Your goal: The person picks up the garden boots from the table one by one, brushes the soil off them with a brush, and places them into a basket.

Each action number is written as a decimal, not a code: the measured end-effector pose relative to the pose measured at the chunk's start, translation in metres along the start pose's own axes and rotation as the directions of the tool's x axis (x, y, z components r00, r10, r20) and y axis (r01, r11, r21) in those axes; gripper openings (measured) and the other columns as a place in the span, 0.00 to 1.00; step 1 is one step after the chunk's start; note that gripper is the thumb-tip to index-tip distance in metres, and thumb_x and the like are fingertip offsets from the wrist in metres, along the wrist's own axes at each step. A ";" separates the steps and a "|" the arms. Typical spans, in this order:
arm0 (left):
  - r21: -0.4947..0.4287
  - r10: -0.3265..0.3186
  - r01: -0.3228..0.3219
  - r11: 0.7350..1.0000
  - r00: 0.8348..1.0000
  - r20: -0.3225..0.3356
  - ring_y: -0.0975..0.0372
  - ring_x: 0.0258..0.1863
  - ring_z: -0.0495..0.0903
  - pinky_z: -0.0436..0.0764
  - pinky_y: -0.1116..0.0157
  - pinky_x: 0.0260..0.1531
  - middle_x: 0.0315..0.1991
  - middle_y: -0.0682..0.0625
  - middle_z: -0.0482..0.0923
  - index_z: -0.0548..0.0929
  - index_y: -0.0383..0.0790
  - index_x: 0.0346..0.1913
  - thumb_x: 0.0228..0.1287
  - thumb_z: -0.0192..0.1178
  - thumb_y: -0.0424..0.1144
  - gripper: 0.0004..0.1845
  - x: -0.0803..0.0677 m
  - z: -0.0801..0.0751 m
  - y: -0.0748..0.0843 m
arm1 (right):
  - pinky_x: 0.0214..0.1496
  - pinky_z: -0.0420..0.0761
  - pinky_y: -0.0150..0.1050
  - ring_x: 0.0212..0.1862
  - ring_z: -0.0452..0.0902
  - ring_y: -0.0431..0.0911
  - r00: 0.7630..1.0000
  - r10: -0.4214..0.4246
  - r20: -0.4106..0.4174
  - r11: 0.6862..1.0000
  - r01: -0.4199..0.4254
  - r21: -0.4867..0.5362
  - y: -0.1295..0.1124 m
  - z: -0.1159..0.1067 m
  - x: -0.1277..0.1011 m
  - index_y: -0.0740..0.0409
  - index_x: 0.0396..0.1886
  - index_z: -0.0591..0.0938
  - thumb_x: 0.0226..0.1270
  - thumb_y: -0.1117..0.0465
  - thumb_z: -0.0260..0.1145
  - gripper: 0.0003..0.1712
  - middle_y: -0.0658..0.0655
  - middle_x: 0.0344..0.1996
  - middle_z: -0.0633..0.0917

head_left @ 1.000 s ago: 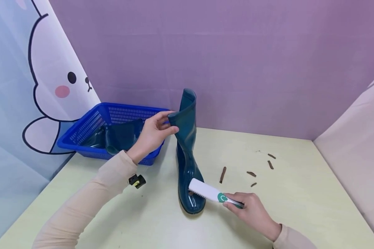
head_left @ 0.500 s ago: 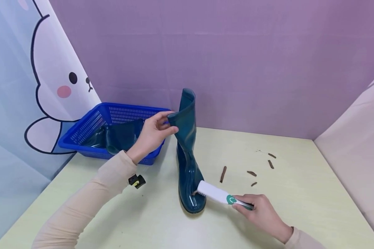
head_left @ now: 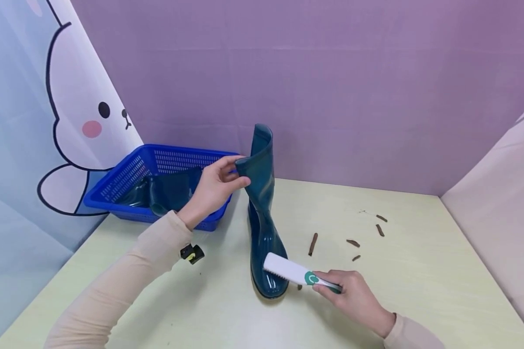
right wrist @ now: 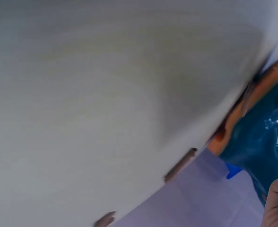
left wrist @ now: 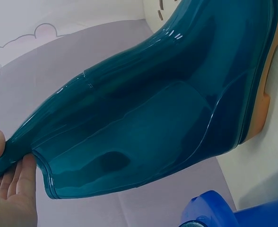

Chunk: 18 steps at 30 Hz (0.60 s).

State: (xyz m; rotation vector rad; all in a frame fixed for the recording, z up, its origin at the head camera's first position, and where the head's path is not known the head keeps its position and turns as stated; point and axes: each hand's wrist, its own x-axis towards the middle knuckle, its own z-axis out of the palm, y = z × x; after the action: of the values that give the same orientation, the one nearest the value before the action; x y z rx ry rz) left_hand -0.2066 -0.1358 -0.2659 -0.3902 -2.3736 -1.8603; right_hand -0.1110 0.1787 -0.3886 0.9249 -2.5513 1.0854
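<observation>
A glossy dark teal rubber boot (head_left: pixel 262 232) stands upright on the table, toe toward me. My left hand (head_left: pixel 215 186) pinches the rim of its shaft between thumb and fingers; the left wrist view shows the thumb on one side of the folded rim (left wrist: pixel 6 163). In my right hand (head_left: pixel 353 295) is a white scrub brush (head_left: pixel 288 269) with a green mark, gripped by the handle. Its bristles face down over the boot's toe. A small brown piece (head_left: pixel 300 287) lies right beside the toe, partly under the brush. Only the edge of my right hand shows in the right wrist view.
Behind my left forearm stands a blue plastic basket (head_left: pixel 188 151) with another teal boot (head_left: pixel 172 189) lying in it. Several brown strips (head_left: pixel 313 244) are scattered on the table (head_left: pixel 401 271) to the right. A purple cloth wall (head_left: pixel 332 97) closes off the back.
The brush slid right across the toe, then came back left. The brown piece that was on the toe is off it, and one now lies on the table beside it. My left hand stays put.
</observation>
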 end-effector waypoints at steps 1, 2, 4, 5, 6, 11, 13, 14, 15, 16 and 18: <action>0.002 0.003 -0.003 1.000 1.000 0.000 0.54 0.54 0.77 0.76 0.55 0.52 0.56 0.46 0.75 0.71 0.47 0.60 0.59 0.61 0.36 0.25 0.000 0.000 -0.001 | 0.15 0.60 0.19 0.18 0.56 0.24 1.000 -0.008 -0.007 1.000 0.008 -0.011 0.002 0.001 -0.003 0.57 0.37 0.87 0.49 0.63 0.72 0.12 0.39 0.19 0.79; 0.004 0.006 -0.006 1.000 1.000 0.001 0.54 0.53 0.77 0.76 0.55 0.52 0.56 0.46 0.76 0.71 0.46 0.60 0.59 0.61 0.36 0.25 0.000 0.000 -0.002 | 0.15 0.59 0.18 0.18 0.56 0.24 1.000 -0.011 -0.012 1.000 0.011 -0.020 0.005 0.002 -0.005 0.56 0.37 0.87 0.48 0.64 0.72 0.12 0.39 0.19 0.79; 0.009 0.010 -0.010 1.000 1.000 0.001 0.54 0.53 0.77 0.75 0.55 0.52 0.56 0.45 0.76 0.71 0.46 0.60 0.59 0.61 0.36 0.25 0.000 0.000 -0.004 | 0.16 0.59 0.17 0.18 0.56 0.24 1.000 -0.011 -0.021 1.000 0.010 -0.028 0.009 0.002 -0.010 0.56 0.36 0.87 0.47 0.65 0.72 0.12 0.39 0.18 0.79; 0.012 0.010 -0.010 1.000 1.000 0.000 0.54 0.53 0.77 0.75 0.55 0.52 0.56 0.45 0.76 0.71 0.46 0.60 0.59 0.61 0.37 0.25 0.000 0.001 -0.004 | 0.16 0.58 0.16 0.18 0.56 0.23 1.000 -0.011 -0.026 0.999 0.010 -0.032 0.011 0.001 -0.011 0.56 0.35 0.87 0.46 0.65 0.73 0.12 0.38 0.18 0.79; 0.015 0.010 -0.010 1.000 1.000 0.000 0.54 0.53 0.77 0.75 0.55 0.52 0.56 0.45 0.76 0.71 0.46 0.60 0.59 0.61 0.37 0.25 0.001 0.001 -0.004 | 0.16 0.58 0.16 0.18 0.55 0.23 0.999 -0.012 -0.032 0.999 0.011 -0.039 0.012 0.000 -0.013 0.55 0.35 0.87 0.46 0.65 0.73 0.12 0.37 0.18 0.78; 0.019 0.001 -0.001 1.000 1.000 0.005 0.55 0.53 0.77 0.75 0.55 0.52 0.56 0.46 0.76 0.71 0.46 0.60 0.59 0.61 0.37 0.25 0.001 0.002 -0.002 | 0.16 0.59 0.16 0.18 0.56 0.23 0.997 -0.047 -0.062 0.996 0.042 -0.074 0.016 -0.008 -0.016 0.56 0.33 0.87 0.43 0.67 0.74 0.13 0.37 0.18 0.79; 0.019 -0.006 0.005 1.000 1.000 0.014 0.55 0.53 0.77 0.75 0.55 0.52 0.55 0.46 0.76 0.71 0.46 0.60 0.59 0.61 0.38 0.25 0.002 0.003 0.000 | 0.16 0.60 0.17 0.18 0.58 0.23 0.997 -0.025 -0.073 0.996 0.019 -0.083 0.017 -0.012 -0.018 0.57 0.33 0.87 0.43 0.67 0.74 0.12 0.40 0.20 0.82; 0.020 -0.010 0.009 1.000 1.000 0.019 0.56 0.53 0.77 0.75 0.55 0.52 0.55 0.46 0.76 0.71 0.47 0.60 0.59 0.61 0.38 0.25 0.003 0.004 0.000 | 0.16 0.62 0.18 0.18 0.60 0.24 0.997 -0.002 -0.078 0.997 -0.005 -0.083 0.018 -0.013 -0.019 0.57 0.32 0.87 0.44 0.67 0.74 0.12 0.41 0.21 0.83; 0.025 -0.012 0.012 1.000 1.000 0.023 0.56 0.53 0.78 0.75 0.55 0.53 0.55 0.47 0.76 0.71 0.47 0.60 0.59 0.61 0.39 0.25 0.004 0.005 0.001 | 0.16 0.63 0.19 0.19 0.61 0.24 0.996 0.033 -0.082 0.996 -0.040 -0.075 0.018 -0.015 -0.020 0.58 0.32 0.87 0.44 0.67 0.73 0.11 0.44 0.22 0.84; 0.030 -0.013 0.013 0.999 1.000 0.028 0.57 0.52 0.78 0.75 0.55 0.53 0.54 0.47 0.77 0.71 0.48 0.60 0.59 0.61 0.39 0.25 0.006 0.006 0.002 | 0.16 0.65 0.21 0.19 0.62 0.25 0.994 0.073 -0.085 0.995 -0.078 -0.062 0.019 -0.017 -0.020 0.59 0.33 0.87 0.45 0.67 0.73 0.11 0.47 0.23 0.86; 0.045 -0.008 0.006 0.999 0.999 0.037 0.57 0.51 0.79 0.75 0.55 0.53 0.53 0.47 0.78 0.71 0.48 0.60 0.59 0.61 0.39 0.24 0.009 0.009 0.004 | 0.15 0.67 0.24 0.18 0.63 0.26 0.983 0.155 -0.098 0.987 -0.158 -0.029 0.019 -0.020 -0.020 0.60 0.33 0.87 0.47 0.67 0.72 0.10 0.52 0.26 0.87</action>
State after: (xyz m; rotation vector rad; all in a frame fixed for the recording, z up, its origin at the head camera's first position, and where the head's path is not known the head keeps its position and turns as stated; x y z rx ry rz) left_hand -0.2138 -0.1249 -0.2617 -0.4164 -2.4391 -1.8149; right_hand -0.1080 0.2124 -0.3936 0.6561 -2.5911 1.0925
